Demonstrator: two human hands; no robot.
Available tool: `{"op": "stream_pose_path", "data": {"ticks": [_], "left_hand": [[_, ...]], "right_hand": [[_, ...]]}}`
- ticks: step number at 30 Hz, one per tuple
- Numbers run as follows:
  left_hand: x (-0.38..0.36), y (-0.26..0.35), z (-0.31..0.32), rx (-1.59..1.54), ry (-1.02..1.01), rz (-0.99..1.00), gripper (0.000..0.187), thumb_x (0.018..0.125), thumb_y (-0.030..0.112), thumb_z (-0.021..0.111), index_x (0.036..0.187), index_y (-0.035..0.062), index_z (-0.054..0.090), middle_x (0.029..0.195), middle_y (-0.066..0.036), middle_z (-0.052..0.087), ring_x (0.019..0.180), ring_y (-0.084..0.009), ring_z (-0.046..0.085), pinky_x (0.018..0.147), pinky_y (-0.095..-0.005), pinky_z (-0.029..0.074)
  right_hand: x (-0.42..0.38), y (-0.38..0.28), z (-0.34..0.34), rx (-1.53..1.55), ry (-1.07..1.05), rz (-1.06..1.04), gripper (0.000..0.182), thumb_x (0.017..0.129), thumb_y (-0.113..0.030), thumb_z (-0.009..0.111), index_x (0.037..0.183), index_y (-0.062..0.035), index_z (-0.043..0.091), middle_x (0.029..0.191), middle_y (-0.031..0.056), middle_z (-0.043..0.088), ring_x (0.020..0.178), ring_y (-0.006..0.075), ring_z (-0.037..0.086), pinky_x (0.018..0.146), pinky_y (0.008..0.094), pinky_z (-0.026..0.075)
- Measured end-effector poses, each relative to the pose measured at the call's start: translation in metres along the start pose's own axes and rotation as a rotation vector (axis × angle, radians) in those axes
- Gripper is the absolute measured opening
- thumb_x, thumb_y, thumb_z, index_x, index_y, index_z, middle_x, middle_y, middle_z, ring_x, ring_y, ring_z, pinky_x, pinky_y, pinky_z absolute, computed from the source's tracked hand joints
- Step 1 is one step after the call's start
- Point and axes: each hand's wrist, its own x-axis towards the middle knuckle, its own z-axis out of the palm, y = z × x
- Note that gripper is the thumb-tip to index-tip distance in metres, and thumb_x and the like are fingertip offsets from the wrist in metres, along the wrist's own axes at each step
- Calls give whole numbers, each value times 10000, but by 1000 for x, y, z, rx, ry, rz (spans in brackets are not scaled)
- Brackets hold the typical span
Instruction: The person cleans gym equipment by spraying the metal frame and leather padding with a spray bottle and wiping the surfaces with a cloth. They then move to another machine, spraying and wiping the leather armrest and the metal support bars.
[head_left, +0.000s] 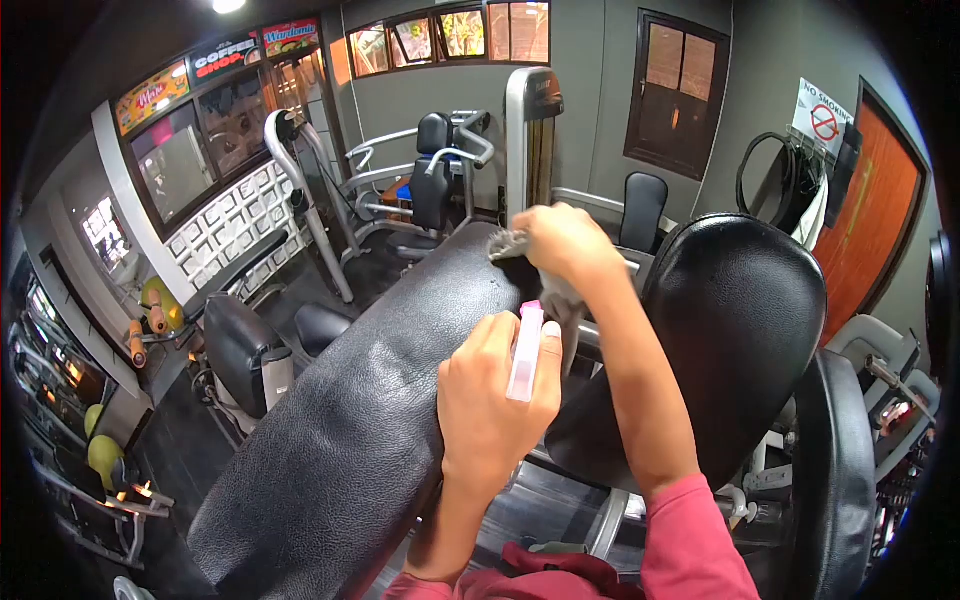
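My left hand [485, 390] is closed around a spray bottle, whose white and pink spray head [525, 352] shows above the fingers; the bottle's body is hidden by the hand. Beyond it, my right hand [572, 245] grips a grey cloth [507, 243]. The cloth touches the far end of a long black padded bench [350, 420], and part of it hangs below the palm. The bench surface looks like grained leather and runs diagonally from lower left toward the middle. My left hand is just over its right edge.
A black backrest pad [740, 310] stands close on the right. Weight machines surround the bench, including a seated machine [432, 180] and a tall-framed one [530, 140]. Yellow-green balls [103, 455] lie at left. A no-smoking sign [822, 115] hangs near an orange door [865, 235].
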Motion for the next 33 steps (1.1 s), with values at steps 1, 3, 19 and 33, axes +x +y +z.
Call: {"op": "stream_pose_path", "data": {"ticks": [1, 3, 19, 33], "left_hand": [[0, 0, 1, -32, 21, 6, 212, 900, 132, 623, 775, -32, 575, 693, -209, 558, 641, -432, 560, 588, -467, 428], [0, 1, 1, -25, 24, 7, 212, 900, 133, 624, 773, -29, 573, 693, -208, 557, 638, -429, 559, 587, -467, 428], [1, 0, 0, -33, 40, -22, 249, 899, 142, 620, 728, -24, 550, 659, -203, 541, 618, -414, 556, 573, -457, 407], [0, -3, -3, -74, 57, -29, 260, 908, 152, 609, 737, -35, 548, 653, -201, 519, 608, -410, 521, 577, -447, 396]], "right_hand": [[-16, 2, -3, 63, 30, -18, 282, 773, -27, 634, 999, -143, 757, 940, 169, 727, 973, 332, 698, 869, 427, 560], [-25, -1, 1, 53, 74, -83, 291, 757, -14, 635, 997, -127, 755, 930, 176, 722, 955, 338, 696, 862, 430, 559], [-29, -12, -20, 183, -118, -181, 349, 681, -10, 673, 1005, -113, 753, 976, 193, 703, 987, 369, 662, 904, 410, 533], [13, -25, 25, 337, 44, -457, 381, 693, 10, 653, 1045, -102, 744, 1033, 185, 704, 1006, 354, 669, 912, 423, 539]]}}
